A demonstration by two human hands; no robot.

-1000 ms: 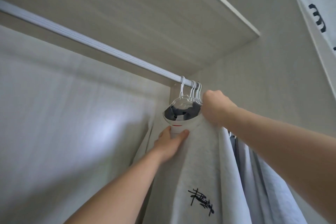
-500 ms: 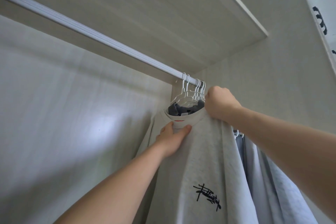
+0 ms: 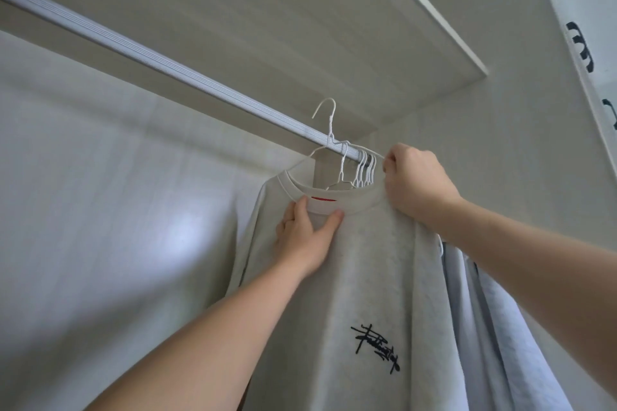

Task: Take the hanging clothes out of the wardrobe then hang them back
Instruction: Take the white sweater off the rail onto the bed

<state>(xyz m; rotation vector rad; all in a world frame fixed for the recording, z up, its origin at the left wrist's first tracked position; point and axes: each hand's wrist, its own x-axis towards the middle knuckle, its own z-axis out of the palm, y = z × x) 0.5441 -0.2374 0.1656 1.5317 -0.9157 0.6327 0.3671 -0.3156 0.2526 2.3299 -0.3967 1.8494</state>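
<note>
While both arms are reaching up, the right hand is gripping the right shoulder of the grey sweatshirt, fingers curled tight on it. The left hand is pressing flat below the collar, fingers spread. The white hanger carrying it is standing with its hook clear above the rail.

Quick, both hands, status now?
Left hand: open, pressed flat on the light grey printed sweatshirt below its collar.
Right hand: closed, gripping that sweatshirt's shoulder on its white wire hanger.
</note>
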